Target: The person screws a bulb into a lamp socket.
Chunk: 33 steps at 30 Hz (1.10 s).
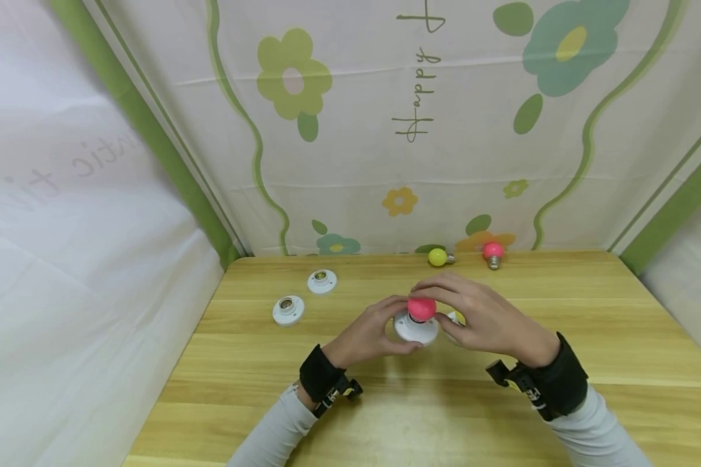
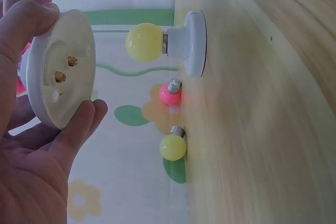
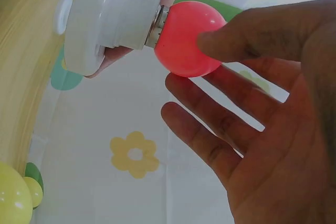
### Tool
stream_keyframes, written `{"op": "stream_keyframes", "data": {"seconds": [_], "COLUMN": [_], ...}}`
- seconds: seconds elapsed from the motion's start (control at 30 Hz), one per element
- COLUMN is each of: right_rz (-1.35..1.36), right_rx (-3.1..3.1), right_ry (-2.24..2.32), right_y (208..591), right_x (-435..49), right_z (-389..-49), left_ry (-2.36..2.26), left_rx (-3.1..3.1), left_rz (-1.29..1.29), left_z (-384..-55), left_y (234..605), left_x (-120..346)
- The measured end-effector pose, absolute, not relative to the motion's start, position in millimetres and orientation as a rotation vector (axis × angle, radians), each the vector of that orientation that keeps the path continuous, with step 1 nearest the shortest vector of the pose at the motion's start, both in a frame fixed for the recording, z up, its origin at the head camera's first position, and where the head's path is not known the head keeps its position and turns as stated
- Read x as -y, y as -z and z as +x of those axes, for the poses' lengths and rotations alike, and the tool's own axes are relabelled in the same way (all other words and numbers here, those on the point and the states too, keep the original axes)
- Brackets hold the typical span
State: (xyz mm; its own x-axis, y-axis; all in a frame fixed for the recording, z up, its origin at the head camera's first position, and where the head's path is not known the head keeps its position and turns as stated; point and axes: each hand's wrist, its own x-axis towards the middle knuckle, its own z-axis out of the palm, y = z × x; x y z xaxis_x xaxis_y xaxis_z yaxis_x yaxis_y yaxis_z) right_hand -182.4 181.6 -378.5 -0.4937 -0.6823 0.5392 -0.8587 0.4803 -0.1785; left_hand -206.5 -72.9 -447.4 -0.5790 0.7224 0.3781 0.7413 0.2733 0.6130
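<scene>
Pink bulb [image 1: 422,310] pinched in right hand [image 1: 480,312]; left hand [image 1: 367,332] grips white socket [image 1: 413,332] by rim, gap above table [image 1: 409,421]

The left hand [image 1: 367,332] grips a round white lamp holder [image 1: 416,332] by its rim, in mid-air. The right hand [image 1: 480,313] pinches a pink bulb [image 1: 422,309], its metal cap [image 3: 156,29] partly inside the holder
</scene>
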Motion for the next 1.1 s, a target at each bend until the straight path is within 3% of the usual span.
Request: {"op": "stream_keyframes", "data": {"seconds": [0.73, 1.1], "right_rz": [1.159, 1.32], "right_rx": [2.356, 2.35], "right_ry": [-0.511, -0.649], "right_y": [382.8, 381.0], "right_x": [-180.5, -182.4], "right_z": [-183.8, -179.0], "left_ry": [1.196, 1.214], "left_rx": [2.505, 2.502], "left_rz": [-1.44, -1.483], "left_z": [-205.8, -205.2], "left_y": [448.6, 448.8], "left_x": [71.5, 74.1]}}
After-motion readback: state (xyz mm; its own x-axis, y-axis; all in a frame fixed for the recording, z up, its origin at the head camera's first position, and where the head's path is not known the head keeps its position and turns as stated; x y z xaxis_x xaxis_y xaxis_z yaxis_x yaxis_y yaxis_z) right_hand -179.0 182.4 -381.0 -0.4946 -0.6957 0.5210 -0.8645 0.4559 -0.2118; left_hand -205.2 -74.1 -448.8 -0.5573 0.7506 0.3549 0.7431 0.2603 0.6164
